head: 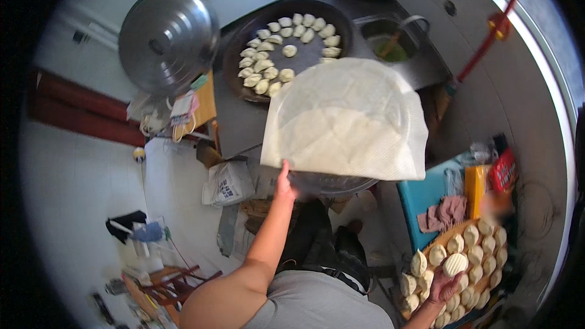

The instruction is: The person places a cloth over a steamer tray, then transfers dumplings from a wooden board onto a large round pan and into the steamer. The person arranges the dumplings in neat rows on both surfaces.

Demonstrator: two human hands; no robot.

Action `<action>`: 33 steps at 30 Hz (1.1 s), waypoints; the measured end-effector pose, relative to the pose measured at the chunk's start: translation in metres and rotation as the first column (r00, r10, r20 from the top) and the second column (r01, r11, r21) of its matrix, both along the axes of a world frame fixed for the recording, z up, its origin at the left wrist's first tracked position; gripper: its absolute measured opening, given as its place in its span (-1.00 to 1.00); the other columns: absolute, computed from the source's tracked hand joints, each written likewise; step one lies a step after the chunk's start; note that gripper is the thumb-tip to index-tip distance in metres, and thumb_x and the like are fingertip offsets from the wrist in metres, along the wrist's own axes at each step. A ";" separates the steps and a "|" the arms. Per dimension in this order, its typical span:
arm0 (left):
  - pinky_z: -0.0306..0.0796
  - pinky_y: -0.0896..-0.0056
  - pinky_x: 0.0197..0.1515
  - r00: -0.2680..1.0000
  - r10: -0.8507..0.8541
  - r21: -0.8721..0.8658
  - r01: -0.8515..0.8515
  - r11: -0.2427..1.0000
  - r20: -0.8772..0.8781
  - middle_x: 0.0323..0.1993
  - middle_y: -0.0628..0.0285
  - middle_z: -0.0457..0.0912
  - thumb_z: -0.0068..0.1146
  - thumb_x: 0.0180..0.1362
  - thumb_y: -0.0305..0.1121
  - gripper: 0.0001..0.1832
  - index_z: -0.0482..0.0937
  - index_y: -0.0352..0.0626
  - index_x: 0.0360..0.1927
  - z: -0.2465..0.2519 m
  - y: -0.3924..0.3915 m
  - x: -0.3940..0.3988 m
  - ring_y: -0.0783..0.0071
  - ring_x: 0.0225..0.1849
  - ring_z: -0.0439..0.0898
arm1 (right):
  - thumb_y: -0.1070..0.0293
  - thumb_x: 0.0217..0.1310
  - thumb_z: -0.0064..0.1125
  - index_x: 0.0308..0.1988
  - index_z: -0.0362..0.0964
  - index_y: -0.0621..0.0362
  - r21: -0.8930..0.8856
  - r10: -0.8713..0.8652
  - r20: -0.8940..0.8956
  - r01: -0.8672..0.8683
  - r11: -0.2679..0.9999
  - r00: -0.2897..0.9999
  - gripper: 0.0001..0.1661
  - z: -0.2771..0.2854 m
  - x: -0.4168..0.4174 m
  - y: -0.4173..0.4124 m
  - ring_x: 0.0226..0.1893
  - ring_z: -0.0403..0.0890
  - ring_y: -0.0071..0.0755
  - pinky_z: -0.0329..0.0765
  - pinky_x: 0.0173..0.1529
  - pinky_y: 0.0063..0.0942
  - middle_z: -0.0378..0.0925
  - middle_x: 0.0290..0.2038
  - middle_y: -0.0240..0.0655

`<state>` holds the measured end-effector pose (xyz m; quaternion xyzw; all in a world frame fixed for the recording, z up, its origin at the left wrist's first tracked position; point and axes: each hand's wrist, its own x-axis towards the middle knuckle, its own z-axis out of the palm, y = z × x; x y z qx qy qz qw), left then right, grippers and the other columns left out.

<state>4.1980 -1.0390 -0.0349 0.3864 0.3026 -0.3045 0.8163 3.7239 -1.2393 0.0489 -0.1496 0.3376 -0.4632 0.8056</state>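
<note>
My left hand [284, 186] grips the rim of a dark round tray [338, 185], thumb on top of the pale steamer cloth [347, 141] that covers it. The cloth hangs over the tray's near edge, and one half looks smoother and more see-through. On the right, my right hand [441, 287] holds up a dough dumpling [455, 265] with a ridged face. It is above a wooden board [441, 240] with many plump dumplings [475, 256] on it. Beyond the tray, a large round pan [233, 82] holds smaller dumplings [263, 65] set mostly in rings, partly hidden by the cloth.
A big metal lid [169, 39] leans against the wall at the back left. A sink [386, 39] with a handled pot is set in the dark counter [237, 128]. A pink cloth [443, 214] and a yellow box [476, 187] lie on a teal table [411, 201].
</note>
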 end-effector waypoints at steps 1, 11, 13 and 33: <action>0.46 0.11 -0.28 0.997 0.078 -0.030 -0.077 0.997 0.007 -0.45 0.22 0.55 0.15 0.11 0.06 -0.55 0.50 -0.17 -0.25 -0.026 0.038 0.002 0.23 -0.39 0.53 | 0.21 0.21 0.13 0.27 0.04 0.08 -0.052 0.091 -0.022 -0.092 0.994 0.996 -0.29 0.005 0.015 -0.010 0.09 0.41 -0.24 0.42 0.08 -0.20 0.29 0.19 -0.24; 0.49 0.24 -0.07 0.785 0.595 -0.161 -0.573 0.803 0.171 -0.13 0.17 0.61 0.00 0.23 -0.02 -0.53 0.48 -0.25 -0.05 -0.067 0.248 0.082 0.28 -0.09 0.58 | 0.07 0.22 0.08 0.19 0.17 0.06 0.115 0.626 0.256 -0.666 0.737 0.737 -0.38 -0.012 0.289 -0.043 0.11 0.40 -0.08 0.50 0.05 -0.08 0.35 0.13 -0.17; 0.51 0.30 -0.16 0.788 0.576 -0.159 -0.554 0.817 0.216 -0.13 0.18 0.61 0.00 0.23 -0.02 -0.54 0.50 -0.25 -0.07 -0.089 0.307 0.110 0.30 -0.10 0.57 | 0.05 0.26 0.02 0.17 0.20 0.06 0.097 0.731 0.181 -0.752 0.652 0.657 -0.43 -0.034 0.361 -0.038 0.14 0.39 -0.05 0.50 0.06 -0.08 0.34 0.13 -0.16; 0.48 0.35 -0.28 0.615 0.784 -0.121 -0.775 0.620 0.084 -0.26 0.13 0.65 0.15 0.14 -0.12 -0.63 0.56 -0.25 -0.18 -0.157 0.389 0.293 0.31 -0.33 0.59 | 0.33 -0.12 0.28 -0.02 0.40 0.15 -0.254 -0.305 -0.907 -0.954 -0.159 0.292 -0.44 -0.291 0.907 -0.081 -0.09 0.47 0.07 0.45 0.02 -0.21 0.46 -0.12 -0.02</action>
